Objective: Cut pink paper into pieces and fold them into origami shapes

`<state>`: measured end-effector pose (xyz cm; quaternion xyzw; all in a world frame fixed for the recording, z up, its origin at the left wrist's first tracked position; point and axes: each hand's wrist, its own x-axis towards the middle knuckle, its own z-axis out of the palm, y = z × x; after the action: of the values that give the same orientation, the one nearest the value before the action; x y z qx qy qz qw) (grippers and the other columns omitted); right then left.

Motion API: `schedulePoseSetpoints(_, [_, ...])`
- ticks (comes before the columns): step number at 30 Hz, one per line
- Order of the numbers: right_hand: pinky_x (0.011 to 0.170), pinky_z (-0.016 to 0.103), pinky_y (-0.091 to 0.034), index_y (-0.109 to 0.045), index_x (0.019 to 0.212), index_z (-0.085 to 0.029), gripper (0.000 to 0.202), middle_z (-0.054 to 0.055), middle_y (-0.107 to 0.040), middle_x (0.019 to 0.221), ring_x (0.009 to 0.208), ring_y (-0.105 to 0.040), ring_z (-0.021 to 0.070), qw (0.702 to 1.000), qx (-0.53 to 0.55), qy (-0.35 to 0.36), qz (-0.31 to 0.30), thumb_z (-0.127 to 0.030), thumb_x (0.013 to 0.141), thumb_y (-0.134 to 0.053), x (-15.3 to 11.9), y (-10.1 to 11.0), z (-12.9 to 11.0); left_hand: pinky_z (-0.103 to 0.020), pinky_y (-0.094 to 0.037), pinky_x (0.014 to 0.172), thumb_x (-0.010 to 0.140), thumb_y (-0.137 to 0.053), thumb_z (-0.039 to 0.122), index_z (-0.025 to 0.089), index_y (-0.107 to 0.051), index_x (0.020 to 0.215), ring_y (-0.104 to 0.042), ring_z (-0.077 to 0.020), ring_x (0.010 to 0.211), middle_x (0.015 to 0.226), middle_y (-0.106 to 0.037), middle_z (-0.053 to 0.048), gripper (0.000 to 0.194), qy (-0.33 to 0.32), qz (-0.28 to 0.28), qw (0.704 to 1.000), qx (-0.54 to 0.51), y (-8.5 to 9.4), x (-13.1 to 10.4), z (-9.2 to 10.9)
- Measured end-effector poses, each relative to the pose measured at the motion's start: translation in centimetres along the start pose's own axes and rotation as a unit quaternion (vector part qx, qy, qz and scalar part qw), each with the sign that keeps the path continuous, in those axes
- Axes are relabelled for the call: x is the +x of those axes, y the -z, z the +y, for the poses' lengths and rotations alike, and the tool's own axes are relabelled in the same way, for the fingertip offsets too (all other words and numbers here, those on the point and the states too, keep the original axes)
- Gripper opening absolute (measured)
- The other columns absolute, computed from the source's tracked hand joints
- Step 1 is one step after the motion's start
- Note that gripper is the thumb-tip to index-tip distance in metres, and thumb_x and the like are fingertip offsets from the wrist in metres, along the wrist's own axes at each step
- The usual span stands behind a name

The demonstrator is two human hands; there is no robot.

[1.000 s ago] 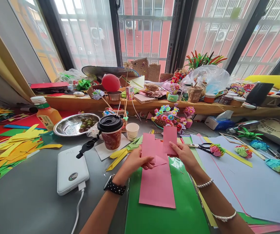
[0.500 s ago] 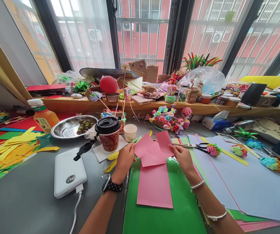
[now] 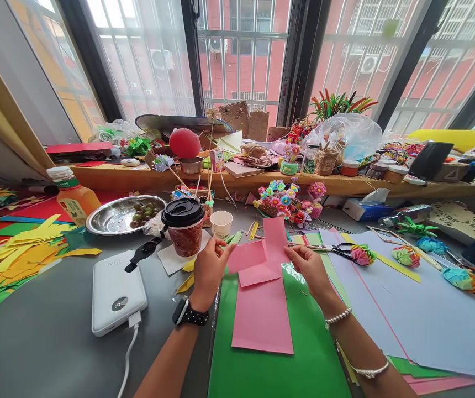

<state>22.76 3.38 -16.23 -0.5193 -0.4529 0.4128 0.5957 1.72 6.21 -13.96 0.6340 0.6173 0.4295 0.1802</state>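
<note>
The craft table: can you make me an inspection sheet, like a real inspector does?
Surface: gray table, with a shiny green sheet under the work.
Work things: large pink sheet lying on the green sheet; two smaller pink pieces held above.
Clutter: yellow scraps, lidded cup, metal dish with round fruit, scissors.
Hands: left hand pinches one pink piece; right hand pinches another.
Cables: white cable plugged into a power bank.
Surroundings: crowded ledge, barred windows.
</note>
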Motion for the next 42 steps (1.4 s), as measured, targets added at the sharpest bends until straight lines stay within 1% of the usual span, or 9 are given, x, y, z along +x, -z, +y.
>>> schedulePoseSetpoints(2, [0.038, 0.019, -0.02, -0.058, 0.063, -0.014, 0.026, -0.006, -0.039, 0.047, 0.042, -0.028, 0.0051, 0.999, -0.014, -0.002, -0.03, -0.039, 0.062, -0.062, -0.2, -0.2, -0.3, -0.023, -0.036, 0.052, 0.068, -0.049, 0.049, 0.017, -0.054, 0.079, -0.051, -0.0134, 0.054, 0.06, -0.054, 0.001, 0.034, 0.003, -0.01, 0.998, -0.055, -0.1, -0.1, 0.3])
schedulePoseSetpoints(4, [0.039, 0.019, -0.022, -0.059, 0.064, -0.014, 0.024, -0.005, -0.041, 0.049, 0.043, -0.03, 0.0055, 0.997, -0.033, 0.003, -0.063, -0.038, 0.064, -0.061, -0.5, -0.5, -0.6, -0.023, -0.04, 0.052, 0.069, -0.049, 0.048, 0.016, -0.055, 0.083, -0.053, -0.0133, 0.057, 0.068, -0.058, -0.002, 0.035, 0.018, -0.096, 0.981, -0.165, -0.3, -0.3, 0.8])
schedulePoseSetpoints(7, [0.044, 0.019, -0.029, -0.059, 0.065, -0.014, 0.022, -0.002, -0.049, 0.056, 0.049, -0.039, 0.0075, 0.991, -0.055, 0.02, -0.118, -0.037, 0.068, -0.058, -0.9, -0.9, -1.0, -0.025, -0.046, 0.058, 0.065, -0.057, 0.042, 0.012, -0.059, 0.076, -0.057, -0.0144, 0.062, 0.07, -0.06, -0.004, 0.032, 0.057, -0.245, 0.921, -0.298, -0.8, -0.9, 1.6])
schedulePoseSetpoints(9, [0.048, 0.021, -0.034, -0.059, 0.066, -0.014, 0.022, 0.0, -0.054, 0.06, 0.054, -0.045, 0.0098, 0.987, -0.074, 0.034, -0.137, -0.036, 0.069, -0.056, -1.1, -1.0, -1.0, -0.027, -0.047, 0.064, 0.061, -0.063, 0.037, 0.01, -0.061, 0.072, -0.058, -0.0156, 0.064, 0.068, -0.062, -0.004, 0.029, 0.09, -0.282, 0.893, -0.339, -1.2, -1.4, 2.0])
schedulePoseSetpoints(17, [0.064, 0.028, -0.047, -0.059, 0.086, -0.017, 0.019, 0.006, -0.063, 0.084, 0.072, -0.058, 0.0175, 0.967, -0.181, 0.174, -0.046, -0.029, 0.073, -0.054, -2.1, -2.0, -0.8, -0.032, -0.047, 0.07, 0.063, -0.064, 0.031, 0.01, -0.059, 0.071, -0.062, -0.0184, 0.066, 0.068, -0.065, -0.006, 0.023, 0.206, -0.281, 0.822, -0.451, -2.6, -2.6, 2.2])
schedulePoseSetpoints(28, [0.084, 0.034, -0.044, -0.037, 0.124, -0.019, 0.046, 0.01, -0.053, 0.115, 0.105, -0.048, 0.0188, 0.796, -0.403, 0.448, -0.052, -0.005, 0.08, -0.035, -2.6, -2.5, 0.0, -0.035, -0.038, 0.086, 0.078, -0.049, 0.026, 0.011, -0.059, 0.084, -0.059, -0.017, 0.079, 0.082, -0.065, -0.008, 0.019, 0.258, -0.304, 0.712, -0.578, -2.3, -2.8, 3.0])
schedulePoseSetpoints(31, [0.087, 0.035, -0.042, -0.028, 0.128, -0.02, 0.051, 0.01, -0.048, 0.12, 0.111, -0.043, 0.019, 0.767, -0.434, 0.468, -0.073, -0.004, 0.08, -0.034, -2.6, -2.6, 0.0, -0.033, -0.037, 0.088, 0.08, -0.046, 0.03, 0.011, -0.059, 0.087, -0.058, -0.016, 0.083, 0.087, -0.064, -0.01, 0.025, 0.244, -0.31, 0.703, -0.592, -2.3, -2.7, 3.1])
schedulePoseSetpoints(36, [0.091, 0.038, -0.038, -0.027, 0.129, -0.016, 0.053, 0.01, -0.044, 0.124, 0.116, -0.036, 0.0201, 0.738, -0.457, 0.485, -0.108, -0.005, 0.078, -0.037, -2.7, -2.8, 0.2, -0.032, -0.039, 0.085, 0.079, -0.048, 0.029, 0.01, -0.058, 0.088, -0.057, -0.0166, 0.085, 0.092, -0.062, -0.01, 0.023, 0.204, -0.305, 0.729, -0.578, -2.5, -2.9, 2.8])
schedulePoseSetpoints(42, [0.089, 0.038, -0.038, -0.042, 0.12, -0.016, 0.043, 0.009, -0.05, 0.118, 0.109, -0.044, 0.0203, 0.773, -0.402, 0.476, -0.12, -0.014, 0.076, -0.044, -3.1, -2.9, -0.3, -0.03, -0.042, 0.079, 0.076, -0.051, 0.029, 0.011, -0.058, 0.091, -0.057, -0.0183, 0.086, 0.092, -0.063, -0.009, 0.024, 0.182, -0.288, 0.769, -0.54, -2.6, -2.9, 2.5])
